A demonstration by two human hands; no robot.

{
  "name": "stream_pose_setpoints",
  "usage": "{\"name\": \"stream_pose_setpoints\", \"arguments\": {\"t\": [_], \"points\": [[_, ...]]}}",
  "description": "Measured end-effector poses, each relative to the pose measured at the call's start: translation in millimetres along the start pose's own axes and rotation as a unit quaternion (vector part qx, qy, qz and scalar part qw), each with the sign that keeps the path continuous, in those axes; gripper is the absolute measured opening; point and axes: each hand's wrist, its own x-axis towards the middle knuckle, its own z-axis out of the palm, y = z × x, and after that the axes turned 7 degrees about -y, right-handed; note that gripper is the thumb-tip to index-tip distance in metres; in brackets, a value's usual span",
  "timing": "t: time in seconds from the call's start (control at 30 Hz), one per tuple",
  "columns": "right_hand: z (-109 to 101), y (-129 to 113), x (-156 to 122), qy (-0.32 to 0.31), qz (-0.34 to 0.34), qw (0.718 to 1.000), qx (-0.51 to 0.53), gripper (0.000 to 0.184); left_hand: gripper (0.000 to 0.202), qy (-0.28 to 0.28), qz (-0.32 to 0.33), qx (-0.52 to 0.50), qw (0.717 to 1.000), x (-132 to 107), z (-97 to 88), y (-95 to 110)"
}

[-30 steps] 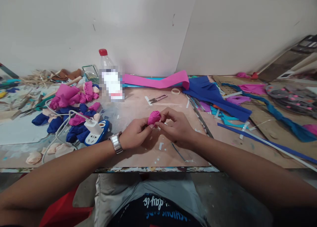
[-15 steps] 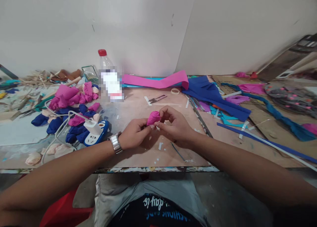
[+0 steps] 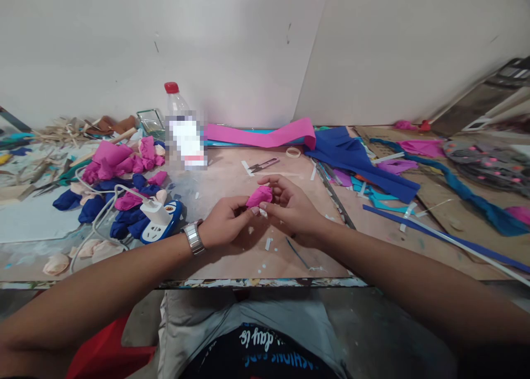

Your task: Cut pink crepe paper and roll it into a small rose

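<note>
A pink crepe-paper flower (image 3: 259, 196), rolled like a rosebud, is held over the middle of the table. My left hand (image 3: 227, 220) pinches it from the left, thumb along its lower edge. On the other side my right hand (image 3: 291, 208) has its thumb against the flower, with the fingers curled behind it. A small white bit shows under the bud, too small to name. Beyond the hands lie a cutter with a pinkish handle (image 3: 265, 164) and a tan ring that looks like a roll of tape (image 3: 293, 153).
Pink, blue and cream paper flowers (image 3: 110, 161) heap at the left beside a blue-and-white power strip (image 3: 161, 222) with a plugged charger and cable. A red-capped bottle (image 3: 171, 87) stands behind. Pink paper strip (image 3: 260, 136) and blue paper (image 3: 364, 164) lie at the back; sticks at right.
The pink flower has turned in my fingers and now lies more sideways. My right fingers have shifted around it and spread slightly.
</note>
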Motion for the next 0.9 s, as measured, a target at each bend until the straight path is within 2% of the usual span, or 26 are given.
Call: {"name": "stream_pose_setpoints", "arguments": {"t": [0.13, 0.23, 0.33, 0.43, 0.57, 0.73, 0.9], "points": [[0.9, -4.0, -5.2, -0.046, -0.004, 0.998, -0.044, 0.045, 0.028, -0.019, -0.01, 0.015, 1.0, -1.6, -2.2, -0.3], [1.4, -7.3, -7.6, -0.077, 0.0, 0.994, -0.075, 0.029, 0.025, -0.028, -0.018, 0.039, 0.999, -3.2, -3.8, -0.8], [3.2, -8.0, -6.8, -0.06, 0.023, 0.997, -0.053, 0.017, 0.026, -0.014, -0.013, 0.056, 0.998, -3.3, -3.9, 0.0], [5.4, -7.3, -4.2, -0.025, 0.035, 0.999, -0.021, 0.019, 0.025, 0.039, 0.006, 0.109, 0.993, -1.9, -3.3, 1.6], [5.7, -6.8, -2.0, 0.003, 0.018, 0.999, -0.051, 0.02, 0.024, 0.089, 0.03, 0.14, 0.986, -0.1, -2.8, 2.8], [2.5, -4.4, -3.6, -0.043, 0.029, 0.997, -0.061, 0.02, 0.024, 0.09, 0.025, 0.136, 0.986, -0.3, -2.4, 3.8], [0.2, -1.1, -2.3, -0.019, -0.007, 0.993, -0.113, 0.015, 0.024, 0.069, 0.015, 0.128, 0.989, -1.1, -2.2, 4.8]]}}
